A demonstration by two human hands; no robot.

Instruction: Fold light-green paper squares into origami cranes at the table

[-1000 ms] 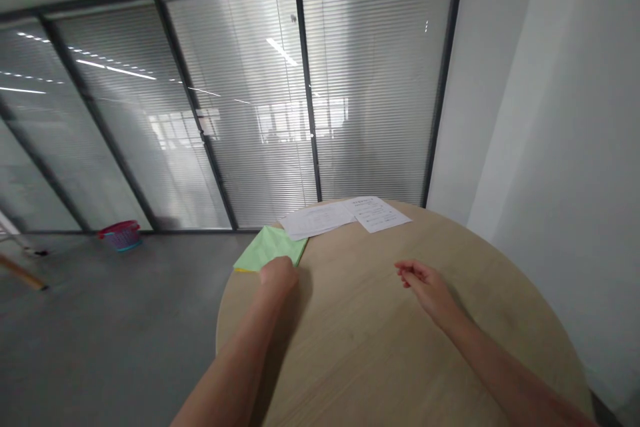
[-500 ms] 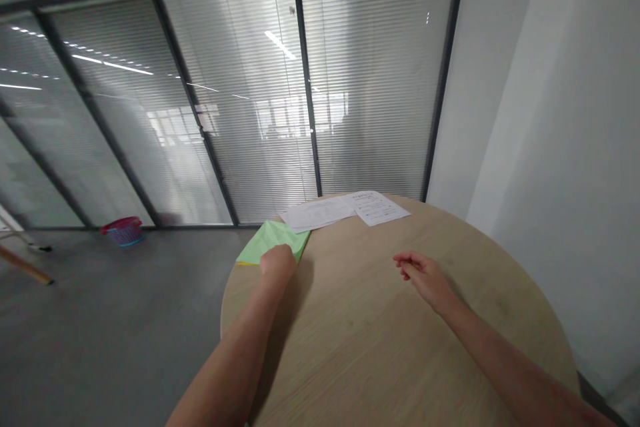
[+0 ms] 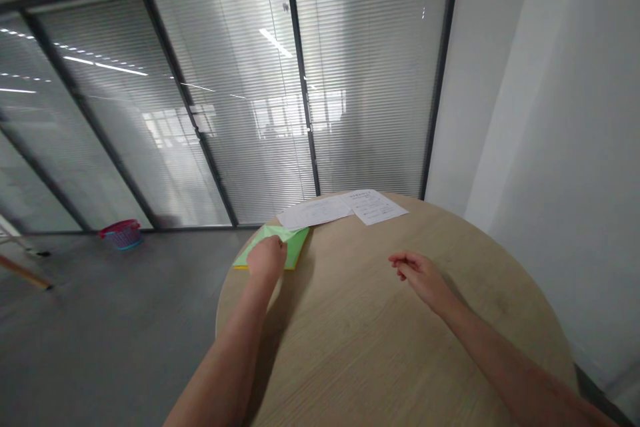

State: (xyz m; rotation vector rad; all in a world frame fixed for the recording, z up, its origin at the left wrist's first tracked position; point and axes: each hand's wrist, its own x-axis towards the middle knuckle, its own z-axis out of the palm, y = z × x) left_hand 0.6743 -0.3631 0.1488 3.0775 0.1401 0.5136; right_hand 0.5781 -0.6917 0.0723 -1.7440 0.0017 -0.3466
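Observation:
At the table's far left edge lies a stack of coloured paper (image 3: pixel 296 247), green on top with a yellow-orange layer along its lower edges. Over it is my left hand (image 3: pixel 267 259), closed in a pinch. A green sheet (image 3: pixel 281 232) rises in a fold beside its knuckles and appears to be gripped; the fingertips are hidden. Farther right, my right hand (image 3: pixel 419 273) hovers just above the bare tabletop. Its fingers curl together against the thumb, with nothing visible in them.
Printed white sheets (image 3: pixel 320 211) overlap at the far edge of the round wooden table (image 3: pixel 380 333). A pink and blue basket (image 3: pixel 121 235) stands on the grey floor to the left. Glass partitions with blinds (image 3: pixel 250 147) rise behind, and a white wall (image 3: pixel 550 167) stands on the right.
My left hand has moved slightly left over the paper stack, and the green sheet's folds have shifted with it. My right hand keeps its pose. The view has shifted a little.

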